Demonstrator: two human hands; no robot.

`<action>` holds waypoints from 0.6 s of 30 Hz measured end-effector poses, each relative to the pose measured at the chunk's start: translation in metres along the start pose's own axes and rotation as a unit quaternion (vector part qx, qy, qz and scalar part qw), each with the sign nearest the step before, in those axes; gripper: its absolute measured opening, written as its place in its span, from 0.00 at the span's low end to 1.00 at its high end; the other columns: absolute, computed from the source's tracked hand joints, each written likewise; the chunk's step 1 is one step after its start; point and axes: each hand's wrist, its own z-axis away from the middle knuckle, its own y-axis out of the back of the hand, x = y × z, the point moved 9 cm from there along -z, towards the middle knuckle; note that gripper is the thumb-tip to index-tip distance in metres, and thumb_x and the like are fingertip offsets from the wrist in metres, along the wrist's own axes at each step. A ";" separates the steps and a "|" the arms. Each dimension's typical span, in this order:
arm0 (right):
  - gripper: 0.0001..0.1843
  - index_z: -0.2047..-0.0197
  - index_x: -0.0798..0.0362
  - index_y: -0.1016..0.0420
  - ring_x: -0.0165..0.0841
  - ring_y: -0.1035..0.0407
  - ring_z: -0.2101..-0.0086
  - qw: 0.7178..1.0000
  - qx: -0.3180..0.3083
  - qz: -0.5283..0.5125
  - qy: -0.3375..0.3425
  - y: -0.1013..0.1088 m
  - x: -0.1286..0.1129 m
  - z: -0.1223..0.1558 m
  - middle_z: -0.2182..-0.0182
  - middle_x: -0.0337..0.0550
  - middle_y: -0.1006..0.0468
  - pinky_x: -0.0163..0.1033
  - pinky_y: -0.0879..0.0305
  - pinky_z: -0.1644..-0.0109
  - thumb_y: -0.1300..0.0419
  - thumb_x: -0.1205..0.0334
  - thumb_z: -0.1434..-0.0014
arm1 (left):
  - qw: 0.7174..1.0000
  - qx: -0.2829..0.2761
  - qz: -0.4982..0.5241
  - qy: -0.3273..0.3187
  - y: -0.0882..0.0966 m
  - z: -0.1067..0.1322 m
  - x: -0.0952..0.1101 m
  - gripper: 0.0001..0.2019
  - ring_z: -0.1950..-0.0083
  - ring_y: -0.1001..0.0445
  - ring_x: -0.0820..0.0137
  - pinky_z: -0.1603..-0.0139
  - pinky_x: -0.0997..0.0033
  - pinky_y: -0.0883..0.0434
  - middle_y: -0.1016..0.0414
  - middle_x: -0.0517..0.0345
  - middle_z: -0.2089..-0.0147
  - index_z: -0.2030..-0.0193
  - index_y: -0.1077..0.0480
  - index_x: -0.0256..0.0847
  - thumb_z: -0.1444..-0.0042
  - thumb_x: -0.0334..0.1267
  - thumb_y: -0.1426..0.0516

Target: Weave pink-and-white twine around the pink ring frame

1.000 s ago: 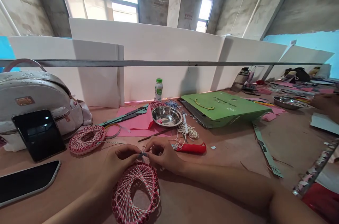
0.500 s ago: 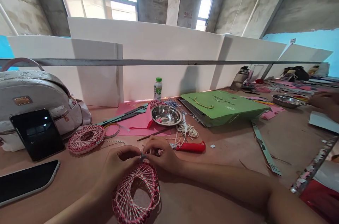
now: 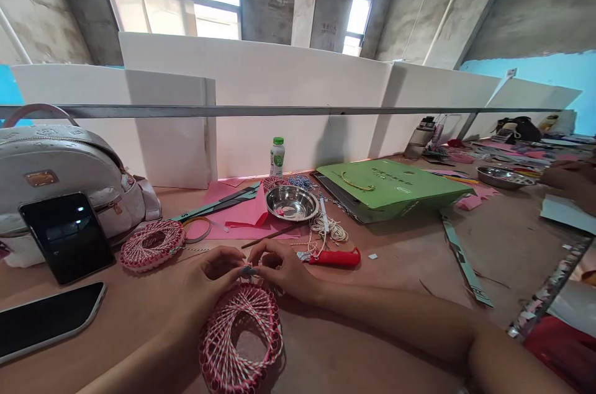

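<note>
A pink-and-white oval ring [image 3: 218, 344] laced with cord lies at the front of the table, its middle open. At its top end my left hand [image 3: 215, 273] is closed in a pinch on the ring's cord [image 3: 248, 265]. My right hand [image 3: 286, 273] meets it there, thumb and forefinger also pinching the cord. The fingertips of both hands almost touch and hide the exact spot they work on. Left of my hands lies a second laced ring [image 3: 153, 245], similar in colour.
Just beyond my hands are a red-handled tool [image 3: 336, 257], a bundle of white cord [image 3: 333, 229], a steel bowl [image 3: 292, 203] and pink paper [image 3: 218, 211]. Phones [image 3: 51, 319] and a backpack [image 3: 60, 164] stand left; a green bag [image 3: 395, 183] and another person's hand [image 3: 570, 180] are right.
My fingers have shifted slightly at the ring's top end, and my left fingers have lifted a little. The ring has turned slightly and still lies on the table.
</note>
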 end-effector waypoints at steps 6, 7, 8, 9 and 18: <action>0.13 0.65 0.55 0.26 0.25 0.35 0.74 1.000 0.003 -0.008 0.018 0.000 -0.002 -0.002 0.67 0.37 0.26 0.32 0.39 0.69 0.32 0.54 0.41 | 0.997 -0.010 0.051 0.056 0.003 -0.003 -0.021 0.19 0.69 0.23 0.71 0.69 0.77 0.28 0.19 0.58 0.67 0.63 0.24 0.39 0.58 0.46 0.27; 0.13 0.64 0.55 0.27 0.24 0.35 0.74 1.000 -0.005 -0.018 0.013 -0.001 -0.001 -0.002 0.67 0.37 0.27 0.32 0.38 0.69 0.32 0.54 0.41 | 0.997 -0.015 0.055 0.059 0.004 -0.004 -0.024 0.19 0.70 0.23 0.71 0.70 0.77 0.29 0.19 0.57 0.67 0.64 0.24 0.39 0.58 0.46 0.27; 0.14 0.64 0.54 0.28 0.24 0.35 0.74 1.000 -0.012 -0.024 0.010 -0.002 -0.001 -0.002 0.66 0.37 0.28 0.32 0.38 0.69 0.32 0.53 0.41 | 0.996 -0.017 0.058 0.060 0.005 -0.005 -0.026 0.19 0.70 0.23 0.72 0.70 0.77 0.29 0.20 0.57 0.67 0.64 0.24 0.38 0.58 0.46 0.27; 0.15 0.64 0.54 0.29 0.24 0.36 0.74 0.999 -0.016 -0.027 0.009 -0.003 -0.001 -0.002 0.66 0.36 0.29 0.32 0.38 0.69 0.32 0.53 0.41 | 0.996 -0.021 0.061 0.060 0.005 -0.006 -0.028 0.19 0.70 0.23 0.72 0.69 0.76 0.28 0.20 0.57 0.67 0.65 0.24 0.38 0.57 0.46 0.27; 0.13 0.62 0.54 0.30 0.24 0.38 0.74 0.999 -0.029 -0.023 0.020 -0.004 -0.001 -0.001 0.66 0.37 0.31 0.32 0.42 0.70 0.34 0.55 0.38 | 0.993 -0.038 0.099 0.059 0.002 -0.008 -0.032 0.20 0.69 0.23 0.71 0.68 0.75 0.27 0.21 0.59 0.67 0.63 0.28 0.40 0.53 0.49 0.28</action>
